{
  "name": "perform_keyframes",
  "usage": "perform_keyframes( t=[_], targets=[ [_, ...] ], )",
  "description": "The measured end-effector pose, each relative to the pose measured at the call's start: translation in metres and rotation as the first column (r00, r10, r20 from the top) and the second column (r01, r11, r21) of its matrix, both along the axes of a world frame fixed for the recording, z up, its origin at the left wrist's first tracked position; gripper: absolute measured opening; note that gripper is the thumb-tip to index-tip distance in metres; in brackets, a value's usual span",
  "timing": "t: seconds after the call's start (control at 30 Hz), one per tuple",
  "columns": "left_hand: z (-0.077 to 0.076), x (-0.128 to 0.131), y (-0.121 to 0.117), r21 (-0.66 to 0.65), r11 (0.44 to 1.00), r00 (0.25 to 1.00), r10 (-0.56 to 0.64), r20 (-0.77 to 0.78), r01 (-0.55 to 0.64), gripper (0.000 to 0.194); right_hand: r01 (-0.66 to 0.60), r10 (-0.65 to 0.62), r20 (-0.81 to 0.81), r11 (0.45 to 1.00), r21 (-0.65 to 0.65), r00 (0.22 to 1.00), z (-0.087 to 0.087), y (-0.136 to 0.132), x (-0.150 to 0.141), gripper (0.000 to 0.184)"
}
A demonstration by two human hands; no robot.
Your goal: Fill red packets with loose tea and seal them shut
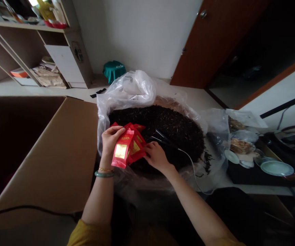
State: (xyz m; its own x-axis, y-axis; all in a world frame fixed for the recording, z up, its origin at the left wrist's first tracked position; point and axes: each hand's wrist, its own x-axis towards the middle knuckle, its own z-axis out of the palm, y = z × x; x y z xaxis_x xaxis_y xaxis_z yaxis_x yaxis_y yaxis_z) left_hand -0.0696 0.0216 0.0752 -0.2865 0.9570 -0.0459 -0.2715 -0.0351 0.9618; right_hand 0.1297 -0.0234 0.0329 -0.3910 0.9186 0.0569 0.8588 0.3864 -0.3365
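A fanned bunch of red foil tea sachets (123, 150) with gold labels is held up over a big heap of dark loose tea leaves (173, 123). My left hand (111, 138) pinches the bunch at its upper left, thumb on top. At the lower right edge, the fingers of my right hand (156, 155) are closed on a sachet of the same bunch. Just beyond my right hand, a black two-armed tool like a hair straightener (165, 140) rests on the leaves, its jaws apart and a white cord trailing from it. The sachets hide some of my fingertips.
A clear plastic liner (134, 87) surrounds the leaves. Left stands a large open cardboard box (52, 153). Plastic bags, a clear tub (241, 145) and a pale green dish (277, 168) sit at right. Behind are a teal covered bin (114, 71), shelves (21, 44) and a brown door (214, 37).
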Motion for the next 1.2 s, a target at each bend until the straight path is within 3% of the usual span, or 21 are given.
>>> perform_keyframes(
  t=[0.07,0.17,0.27,0.37,0.4,0.47,0.53,0.6,0.63,0.67,0.73,0.77,0.87,1.0,1.1,1.2],
  targets=[
    [0.001,-0.002,0.000,-0.007,0.999,0.999,0.032,0.009,-0.032,0.022,0.047,-0.045,-0.103,0.999,0.012,0.994,0.004,0.006,0.009,0.019],
    [0.002,-0.005,-0.001,-0.005,0.997,0.997,0.071,0.018,-0.071,0.020,0.054,-0.065,-0.165,0.996,-0.074,0.984,0.007,0.010,0.024,0.019],
    [0.003,-0.004,-0.001,-0.015,0.996,0.996,0.089,0.031,-0.088,0.020,-0.055,0.042,-0.098,0.989,-0.139,0.994,0.004,0.005,0.029,0.027],
    [0.004,-0.002,-0.002,-0.020,0.998,0.998,0.065,0.022,-0.065,0.020,-0.127,0.131,0.050,0.988,-0.082,0.990,-0.005,-0.002,0.015,0.051],
    [0.003,-0.001,-0.002,-0.015,0.998,0.998,0.055,0.017,-0.055,0.020,-0.146,0.150,0.080,0.987,-0.064,0.985,-0.009,-0.003,0.008,0.050],
    [0.003,-0.001,-0.002,-0.008,0.999,0.999,0.046,0.009,-0.046,0.020,-0.166,0.167,0.048,0.986,-0.032,0.985,-0.013,-0.001,-0.003,0.026],
    [0.003,-0.002,-0.002,-0.013,0.999,0.999,0.053,0.011,-0.053,0.020,-0.065,0.071,-0.136,0.997,0.046,0.988,-0.012,0.006,-0.004,0.018],
    [0.003,-0.003,-0.002,-0.026,0.998,0.998,0.058,0.034,-0.057,0.021,0.205,-0.136,-0.438,0.972,0.113,0.888,-0.008,0.013,0.009,0.026],
    [0.003,-0.003,-0.001,-0.029,0.998,0.997,0.057,0.046,-0.056,0.022,0.379,-0.256,-0.587,0.921,0.094,0.768,-0.006,0.015,0.019,0.030],
    [0.003,-0.003,-0.001,-0.028,0.998,0.997,0.056,0.053,-0.054,0.022,0.506,-0.353,-0.679,0.862,0.031,0.644,-0.005,0.016,0.030,0.033],
    [0.002,-0.002,0.000,-0.017,0.999,0.998,0.044,0.045,-0.044,0.023,0.577,-0.480,-0.738,0.803,-0.152,0.473,-0.009,0.011,0.050,0.038],
    [0.001,-0.001,0.000,-0.011,0.999,0.999,0.033,0.032,-0.032,0.023,0.528,-0.521,-0.710,0.813,-0.245,0.473,-0.013,0.006,0.057,0.037],
    [-0.001,0.001,0.001,-0.011,1.000,1.000,-0.022,-0.020,0.022,0.023,0.351,-0.548,-0.536,0.832,-0.430,0.643,-0.031,-0.009,0.065,0.030],
    [-0.001,0.004,-0.003,-0.031,0.995,0.993,-0.099,-0.059,0.098,0.025,0.305,-0.480,-0.383,0.847,-0.435,0.789,-0.044,-0.016,0.056,0.029],
    [0.001,0.009,-0.007,-0.039,0.989,0.986,-0.147,-0.082,0.144,0.025,0.284,-0.489,-0.359,0.823,-0.492,0.795,-0.041,-0.012,0.047,0.029],
    [0.003,0.014,-0.009,-0.024,0.987,0.981,-0.161,-0.107,0.159,0.023,0.292,-0.541,-0.389,0.790,-0.539,0.745,-0.031,-0.012,0.046,0.030]
  ],
)
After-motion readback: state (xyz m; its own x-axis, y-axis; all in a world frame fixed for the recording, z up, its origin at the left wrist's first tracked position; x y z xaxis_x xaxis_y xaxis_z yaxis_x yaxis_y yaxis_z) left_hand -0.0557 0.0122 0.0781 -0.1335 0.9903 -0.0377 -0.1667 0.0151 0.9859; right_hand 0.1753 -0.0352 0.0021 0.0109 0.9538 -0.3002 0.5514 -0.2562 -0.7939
